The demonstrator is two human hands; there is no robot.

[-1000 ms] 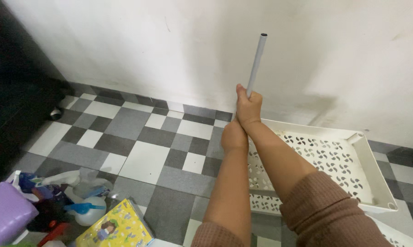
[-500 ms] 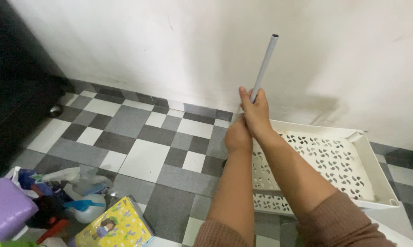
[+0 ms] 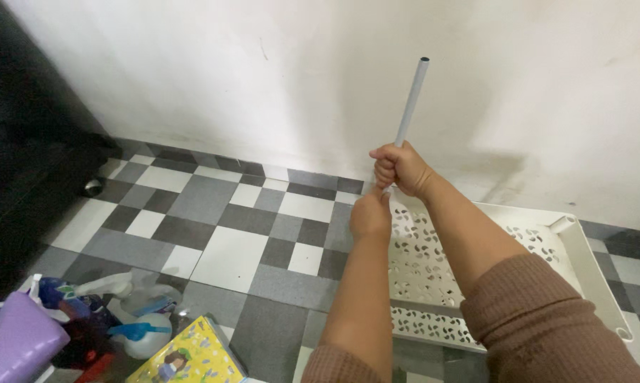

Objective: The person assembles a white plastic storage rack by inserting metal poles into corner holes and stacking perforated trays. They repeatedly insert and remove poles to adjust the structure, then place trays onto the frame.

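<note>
Can't see the pole's lower end behind both hands; tray cut off right, purple thing maybe a bag.

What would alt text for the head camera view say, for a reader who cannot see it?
Both hands grip a grey tube standing upright at the corner of a white perforated tray on a grey checkered tile floor; the right hand is above the left hand. Spray bottles and a yellow book lie lower left.
</note>
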